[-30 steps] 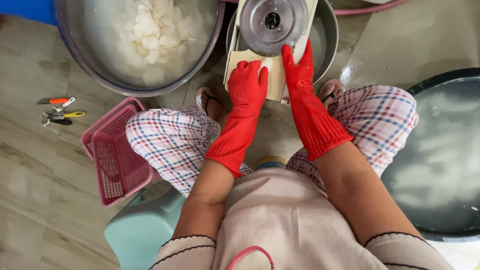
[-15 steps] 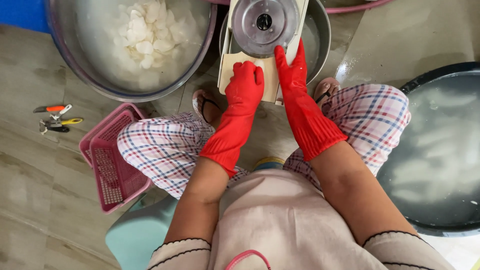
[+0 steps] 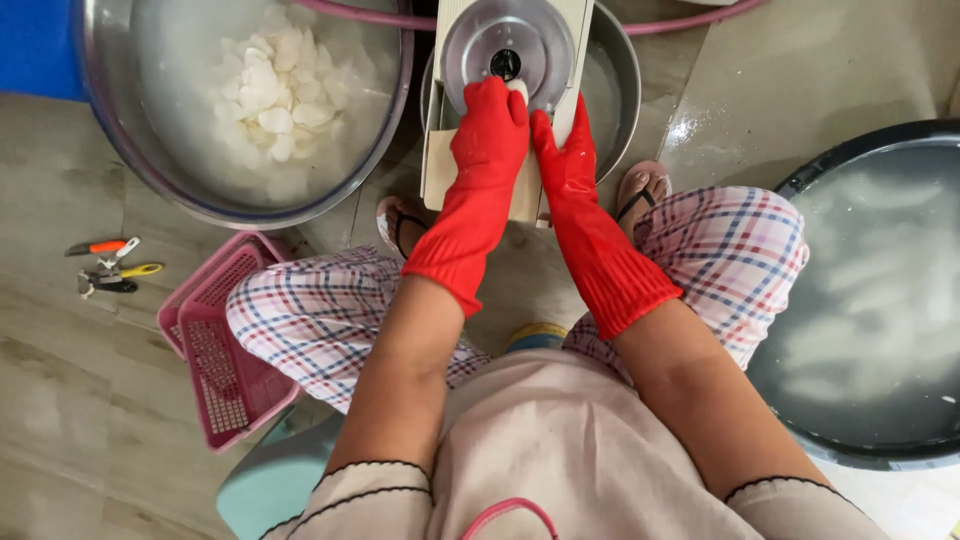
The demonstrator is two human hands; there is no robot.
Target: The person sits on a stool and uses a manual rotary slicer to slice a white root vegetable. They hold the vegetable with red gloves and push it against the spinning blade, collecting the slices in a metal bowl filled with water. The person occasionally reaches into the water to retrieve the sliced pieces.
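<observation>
- Left hand (image 3: 490, 125): in a red rubber glove, fingers curled down onto a small pale piece (image 3: 518, 90), pressing it against the round metal disc (image 3: 505, 45) of the slicer.
- Right hand (image 3: 562, 140): red-gloved, fingers extended flat along the right edge of the slicer's cream board (image 3: 440, 165), just beside the left hand; nothing gripped.
- Slicer: rested across a smaller steel basin (image 3: 622, 70), between the person's knees.
- Large steel basin (image 3: 120, 150): to the left, held white slices (image 3: 275, 85) in water.
- Pink plastic basket (image 3: 215, 350): on the floor beside the left knee.
- Small hand tools (image 3: 110, 268): on the floor, well left.
- Black tub (image 3: 870, 290): on the right, held cloudy water.
</observation>
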